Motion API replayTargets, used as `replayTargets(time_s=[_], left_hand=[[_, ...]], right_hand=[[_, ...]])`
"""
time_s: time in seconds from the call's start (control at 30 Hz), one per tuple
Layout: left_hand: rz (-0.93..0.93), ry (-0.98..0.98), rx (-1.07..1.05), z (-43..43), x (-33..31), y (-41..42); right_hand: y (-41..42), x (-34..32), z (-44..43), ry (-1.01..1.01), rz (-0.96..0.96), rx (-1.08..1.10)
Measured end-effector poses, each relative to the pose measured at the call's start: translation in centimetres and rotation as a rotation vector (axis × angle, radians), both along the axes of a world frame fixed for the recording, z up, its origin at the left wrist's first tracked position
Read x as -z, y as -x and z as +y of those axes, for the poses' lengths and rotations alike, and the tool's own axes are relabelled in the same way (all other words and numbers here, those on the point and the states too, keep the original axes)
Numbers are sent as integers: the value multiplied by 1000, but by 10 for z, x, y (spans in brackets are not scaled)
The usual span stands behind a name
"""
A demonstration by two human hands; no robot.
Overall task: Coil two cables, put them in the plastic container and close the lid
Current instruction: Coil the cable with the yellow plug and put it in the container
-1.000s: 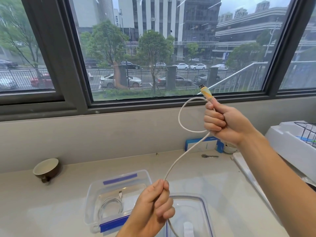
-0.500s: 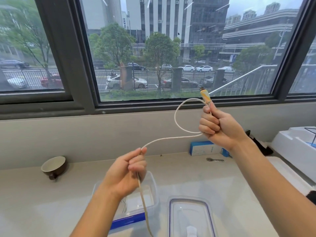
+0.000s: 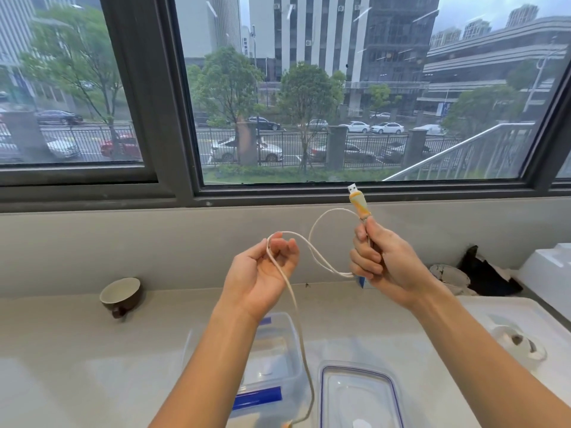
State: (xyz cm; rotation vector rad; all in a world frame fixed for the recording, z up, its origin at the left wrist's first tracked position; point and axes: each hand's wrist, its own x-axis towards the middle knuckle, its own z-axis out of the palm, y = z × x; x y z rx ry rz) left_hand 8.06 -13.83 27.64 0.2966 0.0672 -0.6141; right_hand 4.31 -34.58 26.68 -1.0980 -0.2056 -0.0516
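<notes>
A white cable [image 3: 310, 245] with a yellow USB plug [image 3: 357, 202] is held up in front of the window sill. My right hand [image 3: 378, 261] grips it just below the plug, with one loop gathered in its fist. My left hand [image 3: 262, 271], palm up with curled fingers, holds the cable where it bends over the fingertips; the rest hangs down past the clear plastic container [image 3: 278, 359]. The container stands open on the counter with blue clips. Its clear lid [image 3: 360, 393] lies flat to the right of it. My left forearm hides most of the container's inside.
A brown cup [image 3: 121, 296] lies tipped at the back left of the counter. Black and grey items [image 3: 475, 276] sit against the wall at the right. A white appliance [image 3: 547, 273] and a white tray with a round dish [image 3: 519, 344] occupy the right side.
My left hand has risen from low over the container and moved right toward my right hand, bringing a new bend of cable with it. The camera view has tilted slightly.
</notes>
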Motion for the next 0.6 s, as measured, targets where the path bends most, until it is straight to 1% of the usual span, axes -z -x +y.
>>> replayTargets(time_s=[0.17,0.23,0.3,0.37,0.4,0.5,0.57,0.6], left_hand=[[233,111,-56,6,3,-5],[264,120,-84,5,4,-6],[259,113,-98,1,3,-7],[207,78,-90,-4,1,-9],[152,48,-74,-7,0,-8],[-79,-118,-49,-18,-1,-5],[-233,-258,-98,-28,1,-1],[-287,-295,-126,-32,2,1]], right_hand=[[-1,1,0,-179,-127,-36],[0,4,1,-171,-141,-95],[1,8,3,-121,-129,-161],[1,10,6,-41,-109,-187],[0,11,7,10,-96,-178],[-1,15,12,146,-33,-106],[-2,17,17,188,17,-42],[-2,18,20,197,38,0]])
